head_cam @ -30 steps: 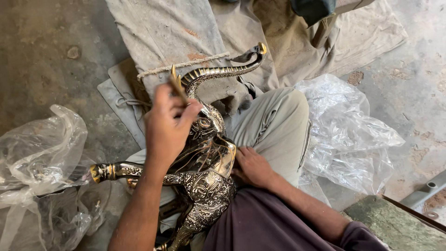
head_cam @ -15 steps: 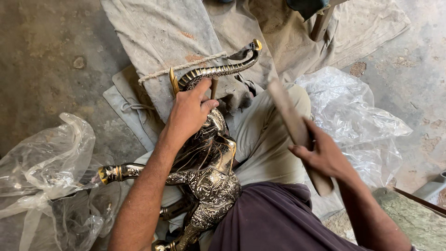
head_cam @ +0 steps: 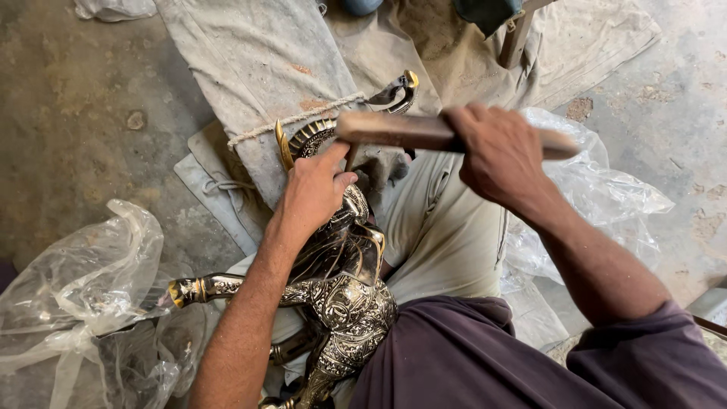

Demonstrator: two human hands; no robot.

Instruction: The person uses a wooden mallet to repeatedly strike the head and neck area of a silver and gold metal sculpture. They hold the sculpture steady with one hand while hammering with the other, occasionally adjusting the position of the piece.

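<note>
Silver-and-gold engraved animal figurine (head_cam: 344,291) across lap; left hand (head_cam: 314,193) clenched around its neck. Right hand (head_cam: 500,155) grasping wooden stick (head_cam: 394,130), raised just above the head end.

Bare concrete floor (head_cam: 68,91) all around, grey and dusty, stained in patches. A worn grey cloth (head_cam: 250,53) lies spread across it, a rope (head_cam: 303,117) tied over one fold. Crumpled clear plastic sheeting (head_cam: 83,280) sits at one side, more plastic (head_cam: 613,204) at the other. A wooden stool leg (head_cam: 515,42) stands at the top. Soft, even daylight.
</note>
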